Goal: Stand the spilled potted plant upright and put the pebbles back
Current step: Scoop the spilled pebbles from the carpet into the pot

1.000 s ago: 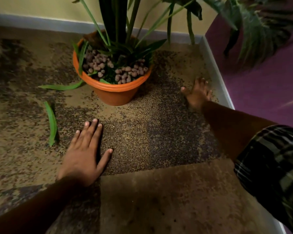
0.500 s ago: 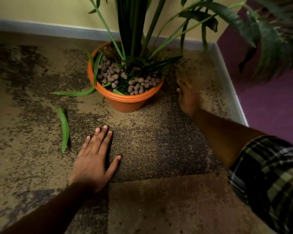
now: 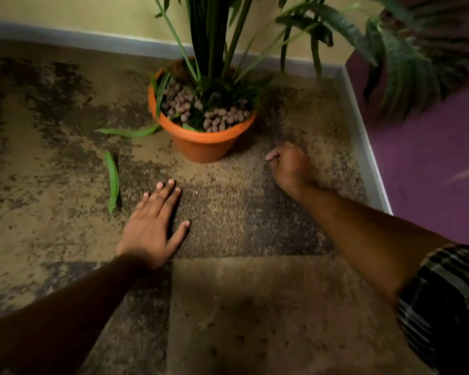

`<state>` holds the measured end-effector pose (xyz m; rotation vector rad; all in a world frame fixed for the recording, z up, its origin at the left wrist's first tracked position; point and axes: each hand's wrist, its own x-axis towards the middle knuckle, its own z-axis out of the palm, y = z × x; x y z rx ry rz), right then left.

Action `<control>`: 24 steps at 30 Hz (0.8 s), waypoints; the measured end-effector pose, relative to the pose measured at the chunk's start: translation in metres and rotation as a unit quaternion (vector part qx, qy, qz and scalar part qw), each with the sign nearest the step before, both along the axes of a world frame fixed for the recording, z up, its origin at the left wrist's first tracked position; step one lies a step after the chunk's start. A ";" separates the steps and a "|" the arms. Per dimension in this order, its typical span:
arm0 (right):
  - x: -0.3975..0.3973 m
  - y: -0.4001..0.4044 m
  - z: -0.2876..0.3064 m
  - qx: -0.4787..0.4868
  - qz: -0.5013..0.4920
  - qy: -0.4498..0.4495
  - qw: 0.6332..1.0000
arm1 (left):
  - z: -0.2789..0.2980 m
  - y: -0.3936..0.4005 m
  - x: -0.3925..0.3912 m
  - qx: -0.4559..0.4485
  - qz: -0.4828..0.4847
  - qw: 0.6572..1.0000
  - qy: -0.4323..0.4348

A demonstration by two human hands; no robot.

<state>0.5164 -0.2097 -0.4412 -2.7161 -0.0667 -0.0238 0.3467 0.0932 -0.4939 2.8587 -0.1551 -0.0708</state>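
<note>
Our left hand (image 3: 152,226) lies spread flat on the carpet (image 3: 241,307), likely bracing us. Ahead between both hands, the pot (image 3: 201,143) stands upright, pebbles (image 3: 217,117) inside. Our right hand (image 3: 289,166) curls beside it; any pebble held is hidden.

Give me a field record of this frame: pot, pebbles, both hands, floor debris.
pot: orange pot, upright on the carpet near the wall corner
pebbles: brown pebbles inside the pot, around the plant stems
left hand: left hand flat on the carpet, fingers straight, holding nothing
right hand: right hand curled just right of the pot's base; contents hidden
loose leaf: green leaf lying on the carpet, left of the left hand
loose pebbles: none clearly visible on the carpet
</note>
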 end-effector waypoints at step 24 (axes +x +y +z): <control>-0.328 -0.027 -0.043 0.067 0.405 0.001 0.912 | 0.014 0.033 -0.176 0.050 -0.294 0.951 0.086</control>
